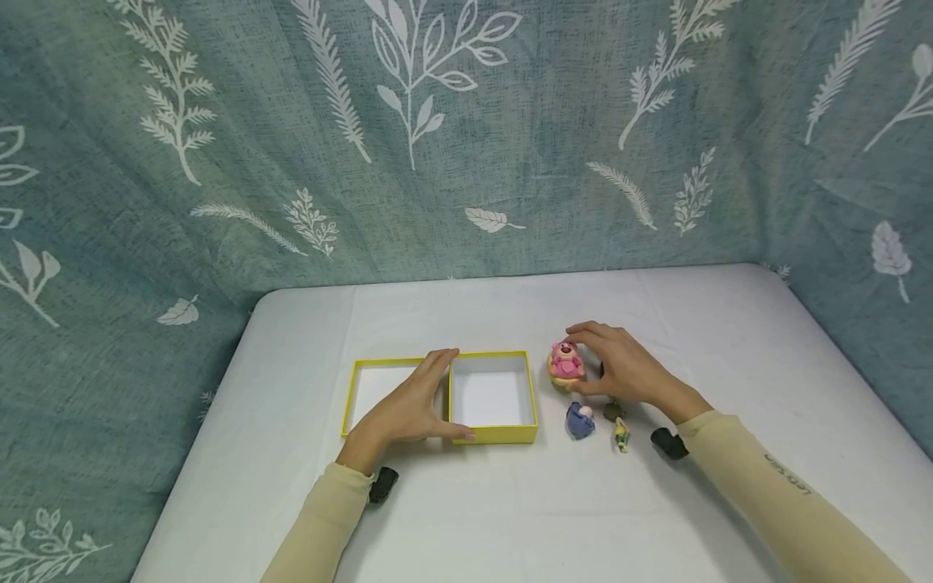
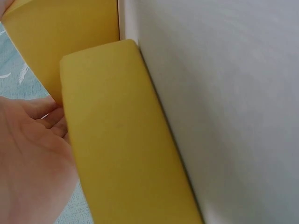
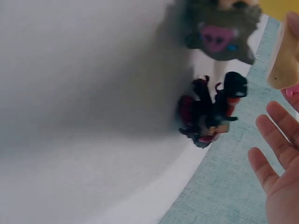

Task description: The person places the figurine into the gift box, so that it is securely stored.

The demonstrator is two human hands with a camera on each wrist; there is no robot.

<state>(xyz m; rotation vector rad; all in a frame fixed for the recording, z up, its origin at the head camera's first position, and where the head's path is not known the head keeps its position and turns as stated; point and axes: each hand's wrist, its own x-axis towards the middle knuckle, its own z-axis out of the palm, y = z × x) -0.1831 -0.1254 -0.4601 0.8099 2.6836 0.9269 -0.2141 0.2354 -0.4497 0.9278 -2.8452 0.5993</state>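
Two yellow open trays with white insides lie side by side on the white table, one on the left and one on the right. My left hand rests over the wall where they meet, fingers straight and thumb along the right tray's front. In the left wrist view the palm lies against a yellow wall. My right hand arches round a pink bear toy on a tan base, index finger above it and thumb below.
Three small figures lie just below my right hand: a blue one, a dark one and a yellow-green one. The dark one shows in the right wrist view. A leaf-print teal cloth hangs behind the table.
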